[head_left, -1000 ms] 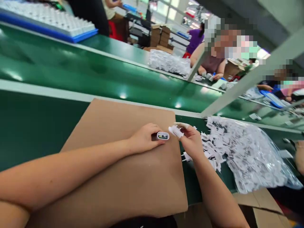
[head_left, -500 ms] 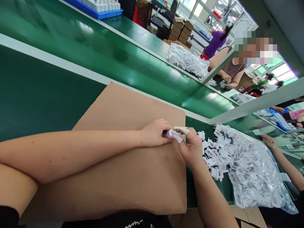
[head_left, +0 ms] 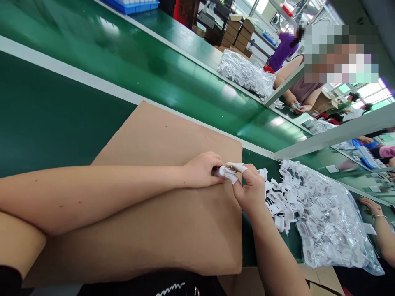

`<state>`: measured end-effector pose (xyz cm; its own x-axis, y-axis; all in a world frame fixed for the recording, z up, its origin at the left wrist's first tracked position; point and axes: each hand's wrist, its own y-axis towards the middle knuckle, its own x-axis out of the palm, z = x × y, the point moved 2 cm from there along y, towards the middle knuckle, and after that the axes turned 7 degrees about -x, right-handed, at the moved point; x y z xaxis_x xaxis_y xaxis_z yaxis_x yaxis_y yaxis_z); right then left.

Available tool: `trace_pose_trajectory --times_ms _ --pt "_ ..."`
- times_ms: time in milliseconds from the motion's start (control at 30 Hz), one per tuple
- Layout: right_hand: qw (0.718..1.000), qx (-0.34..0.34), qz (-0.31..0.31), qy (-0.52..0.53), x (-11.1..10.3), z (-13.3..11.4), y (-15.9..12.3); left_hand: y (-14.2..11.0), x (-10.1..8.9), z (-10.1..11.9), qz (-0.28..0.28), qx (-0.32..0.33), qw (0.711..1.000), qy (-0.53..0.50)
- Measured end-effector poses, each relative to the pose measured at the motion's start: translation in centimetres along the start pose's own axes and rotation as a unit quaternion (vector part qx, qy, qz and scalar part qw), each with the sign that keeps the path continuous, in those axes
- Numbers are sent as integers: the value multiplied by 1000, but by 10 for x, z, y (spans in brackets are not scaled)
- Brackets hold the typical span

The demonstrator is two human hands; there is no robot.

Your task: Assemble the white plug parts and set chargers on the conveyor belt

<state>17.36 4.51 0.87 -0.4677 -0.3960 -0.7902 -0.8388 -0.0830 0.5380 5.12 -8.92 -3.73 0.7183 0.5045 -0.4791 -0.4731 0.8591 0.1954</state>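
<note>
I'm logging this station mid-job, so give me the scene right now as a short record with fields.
left hand: holds a small white housing over the cardboard sheet
right hand: white-covered fingertips at the housing's end; whether they grip a separate piece, cannot tell
surface: cardboard sheet on a green table
right of sheet: loose white parts, beside a clear plastic bag of white parts

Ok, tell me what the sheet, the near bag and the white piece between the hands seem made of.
Sheet: cardboard, by its matt, plain brown face.
Near bag: thin, clear plastic film, by its bright glints and see-through creases.
Piece: probably hard plastic, smooth and slightly glossy, but much of it is hidden.
</note>
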Motion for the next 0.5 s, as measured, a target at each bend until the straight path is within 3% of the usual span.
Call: trace_pose_trajectory --times_ms 200,333,500 --pt "1000 14 -1 -13 5 3 -4 -2 3 -2 13 -20 1000 -17" --pt "997 71 -9 34 11 7 -7 -4 5 -3 14 -63 998 -13" --pt "993 115 -36 0 16 -2 -10 -9 6 3 -3 -81 996 21"
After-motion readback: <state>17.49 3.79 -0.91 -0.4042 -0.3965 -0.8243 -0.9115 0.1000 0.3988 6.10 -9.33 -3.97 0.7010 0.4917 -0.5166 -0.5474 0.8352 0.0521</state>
